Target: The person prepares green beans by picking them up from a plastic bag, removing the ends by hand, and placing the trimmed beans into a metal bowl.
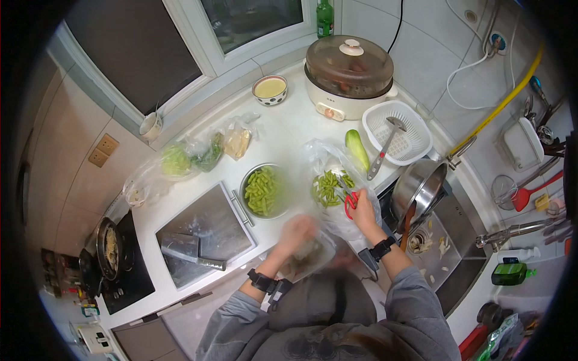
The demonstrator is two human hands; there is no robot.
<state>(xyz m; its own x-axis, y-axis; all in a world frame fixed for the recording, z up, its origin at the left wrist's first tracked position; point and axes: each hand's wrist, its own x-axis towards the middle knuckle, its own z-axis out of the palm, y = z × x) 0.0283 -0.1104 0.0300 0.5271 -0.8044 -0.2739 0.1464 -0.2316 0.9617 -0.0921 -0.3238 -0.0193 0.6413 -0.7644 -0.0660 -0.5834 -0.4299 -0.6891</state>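
My right hand (364, 211) holds red-handled scissors (350, 205), their blades pointing into a clear plastic bag (338, 221) with green edamame pods (328, 188). My left hand (299, 231) is blurred and sits over the counter's front edge, above a clear plastic container (311, 259) with scraps in it; whether it holds anything is not plain. A metal bowl (244, 205) filled with edamame pods stands just beyond my left hand, to the left of the bag. Black straps are on both wrists.
Left of the bowl, a cleaver (180, 247) lies on a metal cutting board (221, 221). Behind are bagged vegetables (176, 160), a bowl of yellow liquid (270, 86) and an electric cooker (350, 72). A cucumber-like vegetable (356, 149), white basket (417, 144) and sink (451, 270) are at right.
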